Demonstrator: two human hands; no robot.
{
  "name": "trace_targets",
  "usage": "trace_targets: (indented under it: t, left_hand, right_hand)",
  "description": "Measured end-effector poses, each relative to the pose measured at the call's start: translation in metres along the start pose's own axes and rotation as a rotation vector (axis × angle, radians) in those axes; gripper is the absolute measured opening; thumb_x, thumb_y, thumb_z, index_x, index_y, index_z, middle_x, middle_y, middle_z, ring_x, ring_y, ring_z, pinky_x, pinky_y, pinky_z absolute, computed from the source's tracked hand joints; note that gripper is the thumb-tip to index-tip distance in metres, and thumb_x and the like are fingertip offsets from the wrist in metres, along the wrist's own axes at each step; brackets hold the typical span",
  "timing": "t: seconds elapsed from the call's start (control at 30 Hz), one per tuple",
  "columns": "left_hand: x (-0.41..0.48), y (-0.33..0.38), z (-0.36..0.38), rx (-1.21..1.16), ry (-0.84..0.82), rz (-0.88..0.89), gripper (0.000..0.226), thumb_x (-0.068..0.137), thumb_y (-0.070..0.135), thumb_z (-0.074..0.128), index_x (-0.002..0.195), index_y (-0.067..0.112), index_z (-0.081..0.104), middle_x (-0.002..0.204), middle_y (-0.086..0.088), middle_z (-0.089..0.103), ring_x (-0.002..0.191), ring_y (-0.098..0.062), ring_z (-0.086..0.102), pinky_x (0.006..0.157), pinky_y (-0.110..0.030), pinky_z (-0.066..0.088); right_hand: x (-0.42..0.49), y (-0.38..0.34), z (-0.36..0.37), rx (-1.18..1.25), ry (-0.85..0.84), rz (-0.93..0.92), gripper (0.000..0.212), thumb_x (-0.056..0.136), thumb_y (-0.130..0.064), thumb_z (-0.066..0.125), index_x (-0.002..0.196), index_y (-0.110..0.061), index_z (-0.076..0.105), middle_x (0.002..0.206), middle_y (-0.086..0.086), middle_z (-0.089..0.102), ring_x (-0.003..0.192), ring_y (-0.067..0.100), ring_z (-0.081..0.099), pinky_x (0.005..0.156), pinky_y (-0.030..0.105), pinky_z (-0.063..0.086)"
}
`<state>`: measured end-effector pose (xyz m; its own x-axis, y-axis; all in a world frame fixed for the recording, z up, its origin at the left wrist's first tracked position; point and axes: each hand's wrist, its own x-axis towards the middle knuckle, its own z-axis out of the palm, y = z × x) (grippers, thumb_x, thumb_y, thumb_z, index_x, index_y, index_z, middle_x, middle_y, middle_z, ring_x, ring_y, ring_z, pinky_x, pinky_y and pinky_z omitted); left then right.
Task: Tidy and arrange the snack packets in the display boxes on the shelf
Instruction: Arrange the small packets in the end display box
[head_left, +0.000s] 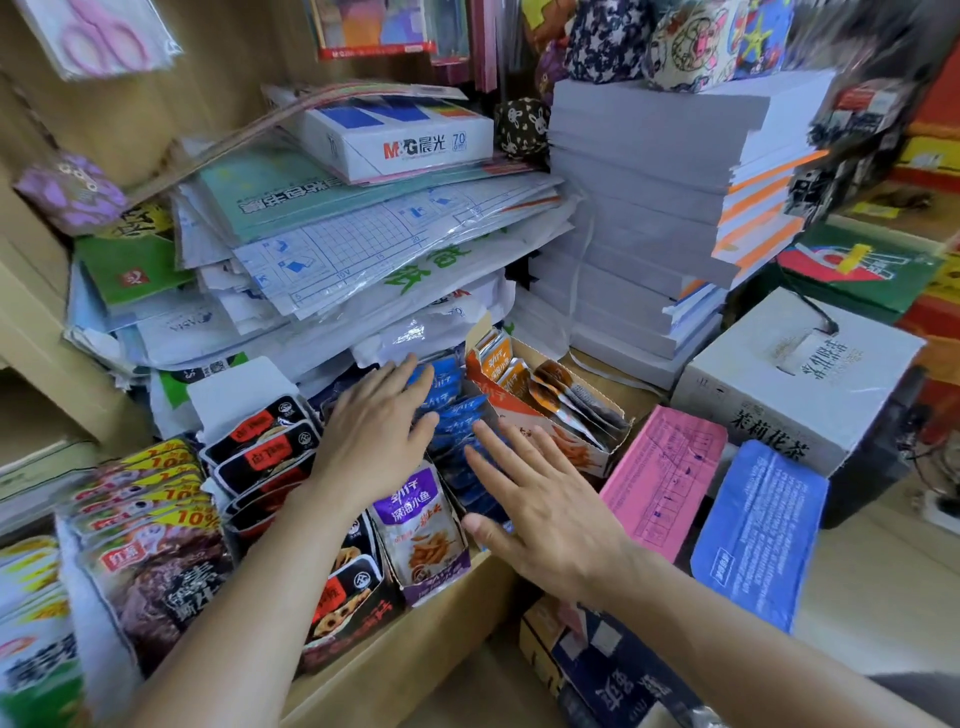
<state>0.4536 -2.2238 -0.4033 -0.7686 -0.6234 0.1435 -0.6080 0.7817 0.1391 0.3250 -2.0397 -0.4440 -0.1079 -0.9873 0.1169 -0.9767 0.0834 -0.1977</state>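
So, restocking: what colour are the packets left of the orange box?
Blue packets; head view.

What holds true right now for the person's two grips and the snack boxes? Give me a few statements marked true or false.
1. The left grip and right grip are both open, fingers spread. True.
2. The orange cardboard display box is empty. False: orange and brown foil packets stand in it.
3. The right grip holds the purple foil snack packet. False: it holds nothing; the packet stands to its left.
4. The blue foil snack packets show between the two grips. True.
5. The pink wrapped paper pack lies right of the orange box. True.
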Motion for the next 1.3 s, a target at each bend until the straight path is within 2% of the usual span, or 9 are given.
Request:
trace_targets:
  t: [0.1, 0.3, 0.43, 0.63, 0.77, 0.9, 1.03, 1.1, 1.3]
  left_hand:
    - [0.005, -0.001, 0.0, -0.019, 0.03, -0.042, 0.064, 0.105, 0.048, 0.036, 0.161, 0.023, 0.019, 0.166, 0.004, 0.022, 0.152, -0.017, 0.021, 0.121, -0.043, 0.02]
    - [0.01, -0.008, -0.005, -0.088, 0.161, -0.008, 0.039, 0.101, 0.023, 0.055, 0.14, 0.025, 0.059, 0.13, 0.0, 0.067, 0.125, -0.021, 0.052, 0.1, -0.041, 0.035]
    - [0.012, -0.016, -0.011, -0.074, 0.184, 0.026, 0.033, 0.097, 0.017, 0.062, 0.126, 0.031, 0.07, 0.116, 0.002, 0.073, 0.117, -0.02, 0.056, 0.097, -0.039, 0.032]
    - [0.008, -0.013, -0.019, -0.093, 0.139, -0.018, 0.036, 0.098, 0.026, 0.062, 0.133, 0.029, 0.065, 0.124, -0.001, 0.07, 0.12, -0.02, 0.057, 0.099, -0.041, 0.042]
    - [0.003, 0.004, -0.02, -0.151, 0.181, 0.007, 0.042, 0.096, 0.028, 0.064, 0.138, 0.028, 0.061, 0.139, 0.007, 0.061, 0.128, -0.017, 0.051, 0.106, -0.033, 0.038]
    - [0.003, 0.031, -0.02, -0.25, 0.154, 0.143, 0.041, 0.094, 0.037, 0.066, 0.134, 0.033, 0.063, 0.14, 0.015, 0.057, 0.129, -0.008, 0.044, 0.104, -0.021, 0.026]
    - [0.0, 0.064, -0.01, -0.246, -0.058, 0.321, 0.063, 0.082, 0.067, 0.065, 0.139, 0.046, 0.054, 0.147, 0.024, 0.044, 0.135, 0.0, 0.031, 0.107, -0.025, 0.021]
    - [-0.001, 0.071, 0.0, -0.17, -0.214, 0.357, 0.079, 0.072, 0.081, 0.061, 0.143, 0.05, 0.046, 0.15, 0.028, 0.035, 0.14, 0.001, 0.022, 0.113, -0.033, 0.02]
    - [0.002, 0.065, 0.006, -0.068, -0.169, 0.326, 0.046, 0.068, 0.068, 0.071, 0.108, 0.045, 0.067, 0.117, 0.03, 0.052, 0.118, 0.004, 0.036, 0.104, -0.03, 0.032]
  right_hand:
    - [0.007, -0.003, -0.003, 0.023, 0.075, -0.002, 0.072, 0.102, -0.067, 0.013, 0.16, -0.028, -0.008, 0.166, -0.007, -0.016, 0.15, 0.011, -0.026, 0.124, 0.039, -0.013]
    - [0.025, -0.001, 0.003, 0.055, 0.005, 0.005, 0.073, 0.1, -0.07, 0.012, 0.159, -0.033, -0.011, 0.166, -0.011, -0.018, 0.15, 0.012, -0.028, 0.125, 0.042, -0.012]
    - [0.037, 0.005, -0.007, 0.078, 0.109, -0.008, 0.068, 0.102, -0.066, 0.016, 0.16, -0.031, 0.012, 0.169, -0.008, 0.003, 0.155, 0.017, -0.008, 0.126, 0.049, -0.003]
    - [0.044, 0.005, -0.001, 0.161, 0.017, -0.026, 0.072, 0.101, -0.067, 0.022, 0.16, -0.034, -0.003, 0.167, -0.012, -0.011, 0.152, 0.013, -0.023, 0.124, 0.041, -0.01]
    - [0.043, 0.02, -0.028, 0.316, 0.209, 0.004, 0.065, 0.101, -0.052, 0.048, 0.157, -0.027, 0.029, 0.163, -0.006, 0.03, 0.15, 0.015, 0.027, 0.12, 0.035, 0.025]
    - [0.038, 0.07, -0.054, 0.409, 0.392, 0.352, 0.056, 0.089, -0.034, 0.073, 0.14, -0.023, 0.054, 0.133, -0.002, 0.06, 0.118, 0.017, 0.058, 0.092, 0.032, 0.05]
    - [0.029, 0.116, -0.046, 0.442, 0.135, 0.53, 0.092, 0.067, -0.063, 0.076, 0.147, -0.028, 0.044, 0.136, -0.004, 0.059, 0.123, 0.019, 0.056, 0.101, 0.04, 0.049]
    - [0.026, 0.122, -0.039, 0.444, 0.006, 0.506, 0.086, 0.072, -0.059, 0.078, 0.145, -0.031, 0.044, 0.126, -0.008, 0.061, 0.118, 0.017, 0.059, 0.096, 0.034, 0.05]
    - [0.027, 0.113, -0.033, 0.401, -0.077, 0.418, 0.071, 0.07, -0.067, 0.075, 0.128, -0.03, 0.054, 0.109, -0.005, 0.068, 0.097, 0.017, 0.066, 0.084, 0.037, 0.057]
